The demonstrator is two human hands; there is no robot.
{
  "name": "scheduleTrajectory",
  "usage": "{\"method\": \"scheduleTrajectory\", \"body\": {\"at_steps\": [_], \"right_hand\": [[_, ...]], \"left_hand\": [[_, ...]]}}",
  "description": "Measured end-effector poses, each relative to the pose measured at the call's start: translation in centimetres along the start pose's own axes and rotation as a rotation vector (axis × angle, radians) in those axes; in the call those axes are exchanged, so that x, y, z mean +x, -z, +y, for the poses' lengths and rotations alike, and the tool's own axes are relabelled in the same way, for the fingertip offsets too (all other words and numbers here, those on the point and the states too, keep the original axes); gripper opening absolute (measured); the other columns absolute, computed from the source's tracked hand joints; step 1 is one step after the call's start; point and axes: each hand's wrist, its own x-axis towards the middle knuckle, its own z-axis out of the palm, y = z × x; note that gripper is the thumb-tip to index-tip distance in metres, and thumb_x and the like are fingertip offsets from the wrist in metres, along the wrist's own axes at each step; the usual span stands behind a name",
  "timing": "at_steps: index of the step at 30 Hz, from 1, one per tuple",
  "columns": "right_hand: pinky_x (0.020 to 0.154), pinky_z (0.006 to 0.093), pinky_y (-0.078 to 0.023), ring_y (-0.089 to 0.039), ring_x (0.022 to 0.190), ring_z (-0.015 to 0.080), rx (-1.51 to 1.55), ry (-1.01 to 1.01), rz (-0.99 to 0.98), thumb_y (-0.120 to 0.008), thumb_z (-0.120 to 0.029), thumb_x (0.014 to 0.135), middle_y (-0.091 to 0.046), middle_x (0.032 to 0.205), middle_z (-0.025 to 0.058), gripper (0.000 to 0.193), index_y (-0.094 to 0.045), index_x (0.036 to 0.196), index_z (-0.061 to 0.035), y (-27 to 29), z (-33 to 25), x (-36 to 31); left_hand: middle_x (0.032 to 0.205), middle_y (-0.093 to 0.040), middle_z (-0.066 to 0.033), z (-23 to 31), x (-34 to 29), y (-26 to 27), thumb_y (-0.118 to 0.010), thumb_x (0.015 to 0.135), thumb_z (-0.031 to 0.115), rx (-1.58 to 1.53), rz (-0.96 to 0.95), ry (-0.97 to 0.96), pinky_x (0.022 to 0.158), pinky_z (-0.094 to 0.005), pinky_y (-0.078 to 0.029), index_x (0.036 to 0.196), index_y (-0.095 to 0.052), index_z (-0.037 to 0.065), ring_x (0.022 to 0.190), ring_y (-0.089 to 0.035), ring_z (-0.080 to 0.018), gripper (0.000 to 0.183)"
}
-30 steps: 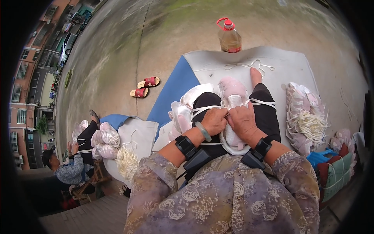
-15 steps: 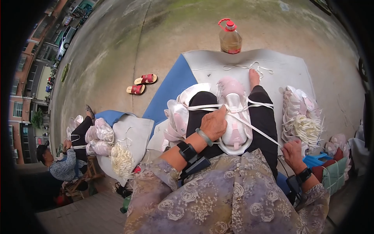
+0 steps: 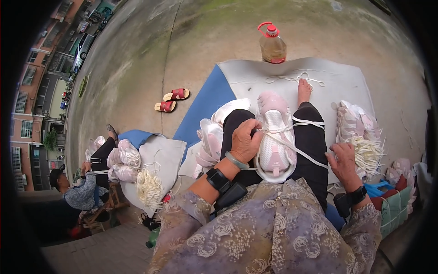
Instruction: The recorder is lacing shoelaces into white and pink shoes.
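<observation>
Pink shoe (image 3: 275,137) on lap, light, soft mesh upper | left hand (image 3: 245,142) grip clenched on its side, best hold | right hand (image 3: 343,160) pulling white lace (image 3: 301,148) taut, thin, limp.

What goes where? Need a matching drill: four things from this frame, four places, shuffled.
Things:
1. pink shoe
2. oil jug
3. red sandals
4. bundle of white laces

Places:
A. bare concrete, left of the blue mat
B. on the person's lap, under the left hand
C. far edge of the grey mat
D. beside the right hand

Pairs: 1-B, 2-C, 3-A, 4-D
</observation>
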Motion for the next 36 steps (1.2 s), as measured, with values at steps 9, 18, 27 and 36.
{"method": "scheduleTrajectory", "body": {"at_steps": [9,18,27,36], "right_hand": [[0.076,0.0387,-0.035,-0.053,0.074,0.0258,0.199,0.223,-0.208,-0.064,-0.013,0.072,-0.054,0.078,0.0068,0.025,-0.053,0.094,-0.0082,-4.6,-6.5,5.7],[0.06,0.0344,-0.038,-0.053,0.061,0.0261,0.492,0.01,-0.302,-0.061,-0.012,0.074,-0.057,0.067,0.0099,0.011,-0.058,0.08,-0.0039,-4.2,-7.0,5.7],[0.055,0.0191,-0.037,-0.046,0.06,0.0035,1.18,-0.597,-0.781,-0.06,-0.005,0.08,-0.052,0.064,-0.0034,0.005,-0.06,0.079,-0.0006,0.6,-4.8,3.3],[0.054,0.0198,-0.036,-0.044,0.061,0.0031,1.144,-0.714,-0.866,-0.061,-0.011,0.084,-0.051,0.067,-0.0053,0.01,-0.059,0.081,-0.0018,3.9,-3.4,-0.8]], "left_hand": [[0.073,-0.054,-0.0011,1.0,3.0,2.0,-0.055,0.074,-0.003,-0.823,-0.214,0.49,0.062,-0.0197,-0.045,0.104,-0.05,-0.003,0.063,-0.052,-0.0075,0.03],[0.065,-0.05,0.0022,-0.6,3.1,2.4,-0.054,0.073,0.001,-0.84,-0.252,0.434,0.062,-0.018,-0.038,0.102,-0.057,-0.004,0.061,-0.046,-0.0056,0.03],[0.078,-0.054,0.0002,-1.2,2.5,0.5,-0.052,0.075,-0.001,-0.764,-0.268,0.514,0.073,-0.0195,-0.042,0.103,-0.056,-0.002,0.072,-0.05,-0.0075,0.029],[0.086,-0.054,-0.0004,-1.9,1.2,-1.6,-0.049,0.072,-0.006,-0.619,-0.176,0.392,0.078,-0.0193,-0.042,0.102,-0.055,0.0,0.081,-0.05,-0.0075,0.031]]}}
